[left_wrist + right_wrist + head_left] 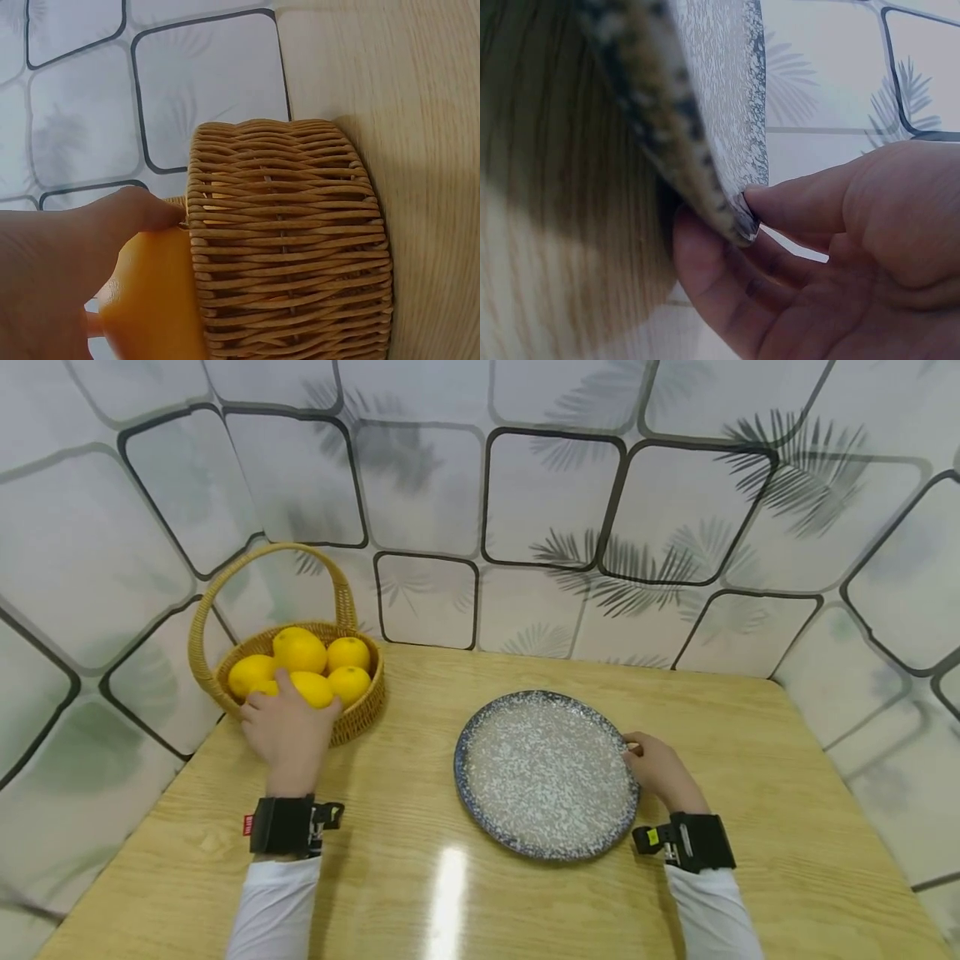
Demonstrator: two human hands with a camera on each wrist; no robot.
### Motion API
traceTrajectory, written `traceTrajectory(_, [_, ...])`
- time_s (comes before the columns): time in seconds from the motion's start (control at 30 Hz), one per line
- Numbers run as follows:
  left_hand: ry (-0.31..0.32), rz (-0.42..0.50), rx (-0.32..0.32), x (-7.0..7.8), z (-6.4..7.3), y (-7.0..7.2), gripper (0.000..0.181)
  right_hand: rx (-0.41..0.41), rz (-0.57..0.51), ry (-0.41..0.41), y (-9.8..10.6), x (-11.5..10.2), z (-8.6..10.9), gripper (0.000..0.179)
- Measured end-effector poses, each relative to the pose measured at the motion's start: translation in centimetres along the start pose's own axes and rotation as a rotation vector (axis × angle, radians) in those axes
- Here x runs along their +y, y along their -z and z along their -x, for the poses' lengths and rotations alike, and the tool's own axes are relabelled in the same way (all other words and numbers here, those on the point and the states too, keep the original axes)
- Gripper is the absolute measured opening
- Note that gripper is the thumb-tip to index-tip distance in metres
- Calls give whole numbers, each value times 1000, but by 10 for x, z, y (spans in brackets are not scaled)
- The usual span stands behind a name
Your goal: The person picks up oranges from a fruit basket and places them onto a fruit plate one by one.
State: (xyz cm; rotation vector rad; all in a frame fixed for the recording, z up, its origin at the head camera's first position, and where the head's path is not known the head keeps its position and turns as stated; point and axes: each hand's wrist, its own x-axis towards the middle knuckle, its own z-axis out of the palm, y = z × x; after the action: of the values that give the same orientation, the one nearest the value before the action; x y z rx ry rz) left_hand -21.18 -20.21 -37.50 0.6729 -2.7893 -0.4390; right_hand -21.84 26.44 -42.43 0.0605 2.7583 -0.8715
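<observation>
My left hand (pixel 288 727) reaches over the near rim of a wicker basket (pixel 363 714) and grips a yellow lemon (pixel 311 689) lying at the front of the pile. In the left wrist view the thumb is by the woven rim, with the lemon (pixel 154 296) under the hand. More lemons (pixel 300 649) lie around and behind it in the basket. My right hand (pixel 663 768) pinches the right edge of a round speckled grey plate (pixel 551 777) with a dark blue rim. In the right wrist view the thumb is on top of the plate's rim (pixel 739 217), fingers beneath.
The basket's tall arched handle (pixel 270 550) rises over the fruit. Basket and plate stand on a light wooden table (pixel 397 877), the basket at the back left, near the patterned wall (pixel 427 602).
</observation>
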Motion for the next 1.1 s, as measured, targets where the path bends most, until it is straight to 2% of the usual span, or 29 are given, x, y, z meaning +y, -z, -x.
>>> traceTrajectory(0.27, [-44,64,74,9,3,0,102,3,-2,16,-1,1,-1,45])
traceTrajectory(0.47, [-62,106,87,21,6,-2,97,5,-12,19,-1,1,-1,45])
traceTrajectory(0.67, [-121,122,112,36,8,-10,96,4,-20,0,-1,1,0,45])
traceTrajectory(0.77, [-154,111,144,44,9,-16,95,5,-29,-5,-2,2,1,45])
traceTrajectory(0.93, [-206,110,169,64,12,-27,95,12,-28,0,-2,2,1,45])
traceTrajectory(1.1, [-279,129,171,97,20,-36,95,9,-21,5,-1,1,1,45])
